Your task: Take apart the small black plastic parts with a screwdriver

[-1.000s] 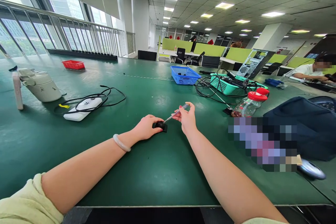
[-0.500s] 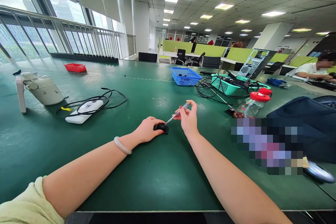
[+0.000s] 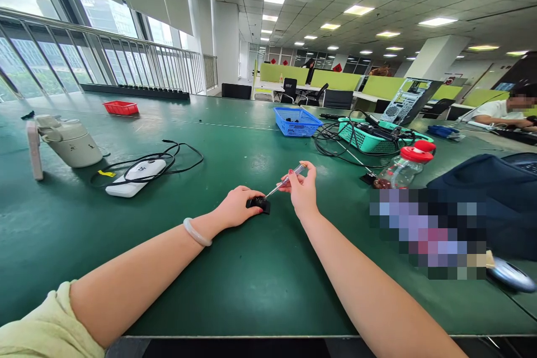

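Observation:
On the green table (image 3: pixel 235 285), my left hand (image 3: pixel 237 208) grips a small black part (image 3: pixel 260 203) between thumb and fingers, pressing it to the surface. What exactly the part is, I cannot make out. My right hand (image 3: pixel 304 193) is closed around the clear handle of a screwdriver (image 3: pixel 285 180). The screwdriver slants down to the left, and its thin metal tip meets the top of the black part. My left fingers hide one end of that part.
A white power bank (image 3: pixel 136 178) with a black cable and a beige bottle (image 3: pixel 69 142) lie left. Further back are a red tray (image 3: pixel 121 107), a blue basket (image 3: pixel 297 123) and a green basket (image 3: pixel 364 141) of cables. A red-lidded jar (image 3: pixel 403 168) and dark bag (image 3: pixel 490 196) stand right.
Hardly anything differs. Both hands, the screwdriver and the black part keep their places, and the whole view has shifted by a few pixels.

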The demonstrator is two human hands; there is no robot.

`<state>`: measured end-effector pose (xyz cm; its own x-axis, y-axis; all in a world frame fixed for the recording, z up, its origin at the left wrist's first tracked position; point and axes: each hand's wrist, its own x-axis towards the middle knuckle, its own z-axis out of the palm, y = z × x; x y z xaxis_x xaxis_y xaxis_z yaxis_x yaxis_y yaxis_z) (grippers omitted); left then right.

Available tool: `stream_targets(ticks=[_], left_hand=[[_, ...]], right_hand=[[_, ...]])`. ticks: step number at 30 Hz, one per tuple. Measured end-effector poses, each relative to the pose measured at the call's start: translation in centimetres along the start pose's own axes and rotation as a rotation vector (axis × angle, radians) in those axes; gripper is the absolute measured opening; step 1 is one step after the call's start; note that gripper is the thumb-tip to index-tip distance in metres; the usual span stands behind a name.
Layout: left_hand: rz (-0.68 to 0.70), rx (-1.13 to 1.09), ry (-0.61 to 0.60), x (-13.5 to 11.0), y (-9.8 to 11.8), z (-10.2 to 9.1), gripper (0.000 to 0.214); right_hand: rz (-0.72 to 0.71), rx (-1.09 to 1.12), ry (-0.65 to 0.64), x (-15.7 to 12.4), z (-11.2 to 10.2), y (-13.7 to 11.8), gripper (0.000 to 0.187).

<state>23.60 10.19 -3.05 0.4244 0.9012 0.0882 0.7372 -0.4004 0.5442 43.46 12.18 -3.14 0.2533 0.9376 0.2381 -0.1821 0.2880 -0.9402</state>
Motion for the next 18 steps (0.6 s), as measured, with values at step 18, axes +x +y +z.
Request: stream_targets(ticks=[18], left_hand=[[-0.014, -0.02, -0.008, -0.07, 0.32, -0.1, 0.043]], right_hand=[[0.304, 0.07, 0.22, 0.02, 0.5, -0.2, 0.034]])
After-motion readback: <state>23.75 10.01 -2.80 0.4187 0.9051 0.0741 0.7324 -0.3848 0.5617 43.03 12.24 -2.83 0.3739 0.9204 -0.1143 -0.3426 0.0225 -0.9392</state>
